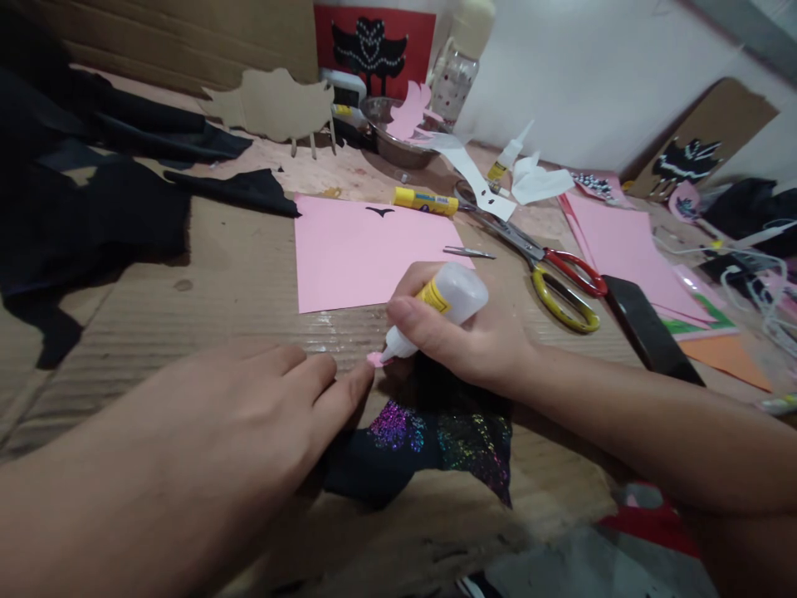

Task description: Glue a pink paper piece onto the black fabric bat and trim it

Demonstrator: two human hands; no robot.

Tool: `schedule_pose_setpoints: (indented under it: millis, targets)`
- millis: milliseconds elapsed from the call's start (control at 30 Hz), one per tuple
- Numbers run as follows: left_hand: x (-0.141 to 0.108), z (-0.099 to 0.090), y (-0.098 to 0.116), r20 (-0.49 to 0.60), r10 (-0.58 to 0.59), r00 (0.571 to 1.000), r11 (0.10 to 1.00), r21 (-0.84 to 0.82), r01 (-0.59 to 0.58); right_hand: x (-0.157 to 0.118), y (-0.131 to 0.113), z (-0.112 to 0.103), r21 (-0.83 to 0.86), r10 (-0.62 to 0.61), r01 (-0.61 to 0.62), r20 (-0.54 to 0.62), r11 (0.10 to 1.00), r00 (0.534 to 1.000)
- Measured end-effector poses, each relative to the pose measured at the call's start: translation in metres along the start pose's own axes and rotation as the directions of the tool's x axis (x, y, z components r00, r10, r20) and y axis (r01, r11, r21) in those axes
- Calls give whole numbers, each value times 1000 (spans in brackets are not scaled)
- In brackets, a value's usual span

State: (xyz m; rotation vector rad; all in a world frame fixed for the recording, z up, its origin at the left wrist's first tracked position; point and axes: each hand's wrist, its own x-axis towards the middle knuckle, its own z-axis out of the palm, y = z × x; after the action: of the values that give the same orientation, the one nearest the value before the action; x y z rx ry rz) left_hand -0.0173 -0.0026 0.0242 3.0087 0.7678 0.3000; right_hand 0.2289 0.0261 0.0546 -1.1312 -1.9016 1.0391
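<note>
My right fingers (427,322) grip a glue bottle (461,292), nozzle (399,343) at the pink scrap (374,360) my loosely open left fingers (352,388) touch; gluing seemingly calls for gentle squeezing.

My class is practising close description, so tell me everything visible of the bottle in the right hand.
The small bottle looks like translucent plastic, with a yellow label and narrow, tapering white nozzle. The right hand grips it tilted, base up; the nozzle points down at a tiny pink piece. Fingers partly hide it.
</note>
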Motion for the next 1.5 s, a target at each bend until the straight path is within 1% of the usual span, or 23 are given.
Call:
schedule_pose_setpoints:
  millis: [67,233,400,533,633,733,867,1000,1133,1333,1433,1500]
  targets:
    - [0,1,2,-13,-5,1000,1000,8,5,0,0,1,19,7,-7,18,1000,1000]
    - [-1,0,4,-27,79,997,996,40,-78,-1,1,3,44,61,-61,-8,997,998]
    - [1,-1,1,-43,49,998,999,2,-49,-1,1,6,52,43,-43,-6,998,999]
    - [2,-2,1,-59,65,996,998,17,-64,-1,1,5,32,28,-29,19,999,999]
    - [2,-2,2,-10,85,996,996,42,-84,-1,0,5,44,42,-42,2,998,999]
    - [3,-2,2,10,71,997,997,42,-71,-1,0,6,55,59,-61,22,997,998]
    - [3,-4,3,-5,67,998,997,28,-67,0,-2,6,58,75,-75,10,995,997]
    - [4,-5,4,11,63,998,998,12,-63,1,-2,6,62,99,-97,-16,993,995]
    - [5,-5,4,12,65,998,998,17,-65,0,0,6,67,87,-85,-13,994,996]
    - [9,-5,6,-32,72,997,996,60,-70,-1,3,6,80,86,-82,-40,993,996]
    - [10,-7,8,-27,56,998,997,55,-54,-1,3,8,122,115,-110,-31,986,993]
    - [9,-8,8,-19,52,998,998,49,-51,-1,2,9,122,137,-132,-36,984,990]
